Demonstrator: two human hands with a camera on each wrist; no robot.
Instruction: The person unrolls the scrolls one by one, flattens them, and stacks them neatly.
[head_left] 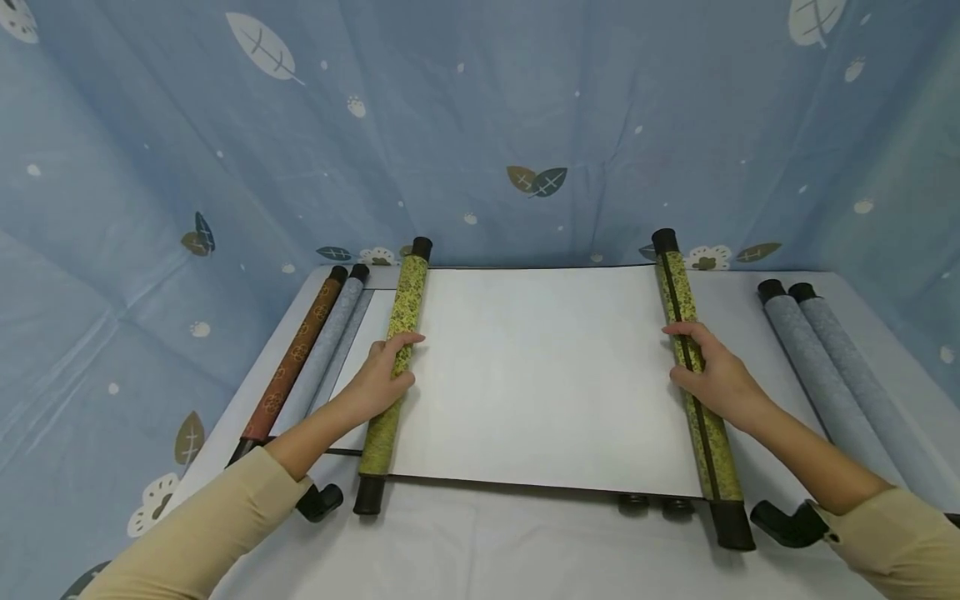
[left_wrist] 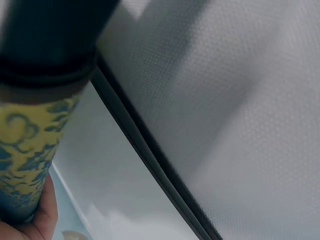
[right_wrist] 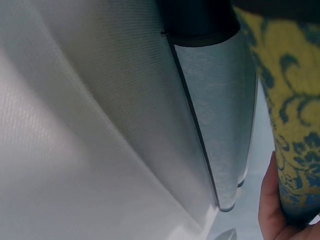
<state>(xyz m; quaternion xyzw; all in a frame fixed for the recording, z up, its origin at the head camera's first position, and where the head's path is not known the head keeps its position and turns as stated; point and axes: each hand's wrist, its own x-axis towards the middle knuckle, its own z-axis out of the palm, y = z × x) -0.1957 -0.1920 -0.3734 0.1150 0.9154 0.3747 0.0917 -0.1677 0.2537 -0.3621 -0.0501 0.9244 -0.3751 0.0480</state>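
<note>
A partly unrolled scroll lies across the middle of the head view, its blank white sheet (head_left: 547,375) spread between two rolled ends. Both ends have a yellow cover with dark floral patterning and black caps. My left hand (head_left: 377,379) grips the left roll (head_left: 411,292), thumb and fingers wrapped over it. The right roll (head_left: 671,287), with a dark strip along it, is held by my right hand (head_left: 712,375) the same way. In the left wrist view, fingers (left_wrist: 46,210) curl behind the patterned roll (left_wrist: 30,145). The right wrist view shows fingers (right_wrist: 270,200) against the other roll (right_wrist: 295,100).
To the left lie a rust-brown scroll (head_left: 296,362) and a grey-blue scroll (head_left: 326,342). Two grey-blue rolls (head_left: 821,367) lie at the right on the white table (head_left: 465,550). Black caps (head_left: 633,502) show under the sheet's front edge. A blue leaf-print cloth (head_left: 450,142) hangs behind.
</note>
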